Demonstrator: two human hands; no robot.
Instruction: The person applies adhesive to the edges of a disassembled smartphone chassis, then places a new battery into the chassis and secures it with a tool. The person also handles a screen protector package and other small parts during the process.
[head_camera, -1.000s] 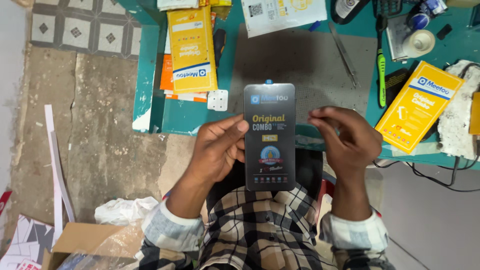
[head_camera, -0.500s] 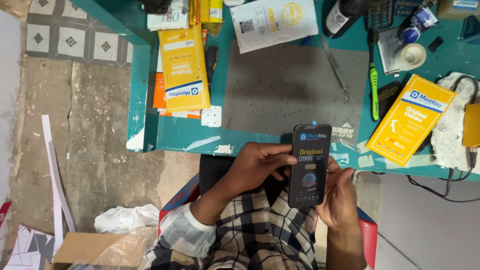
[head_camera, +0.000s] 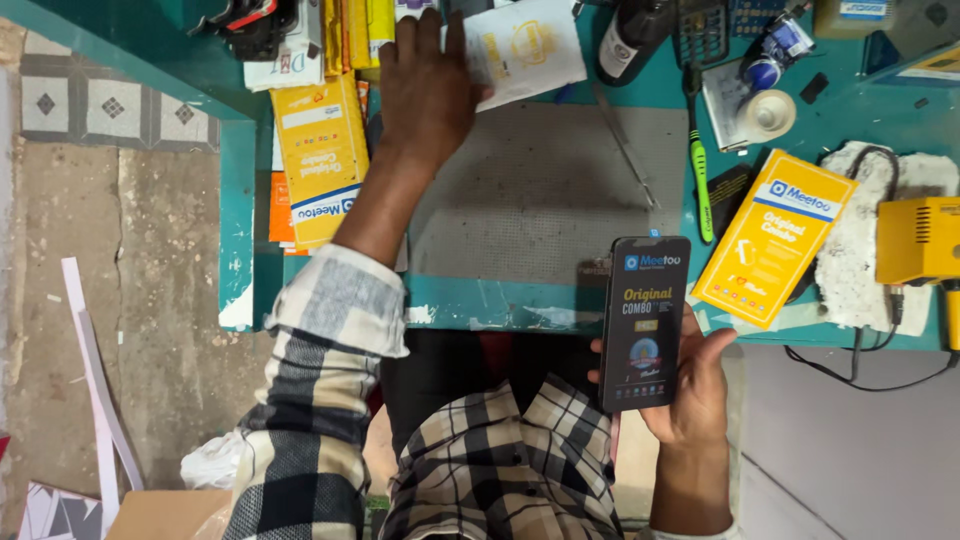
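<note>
Gripping black panel (head_camera: 644, 322) (right hand (head_camera: 690, 390))

**One head camera, straight down over the workbench**

A single view from the person's head looks steeply down, close in. The near edge of the green workbench (head_camera: 520, 305) crosses mid-frame, its left corner visible; the far part is cut off by the top edge. Below lie the person's checked shirt (head_camera: 500, 470) and the floor (head_camera: 130, 300) at left.
</note>
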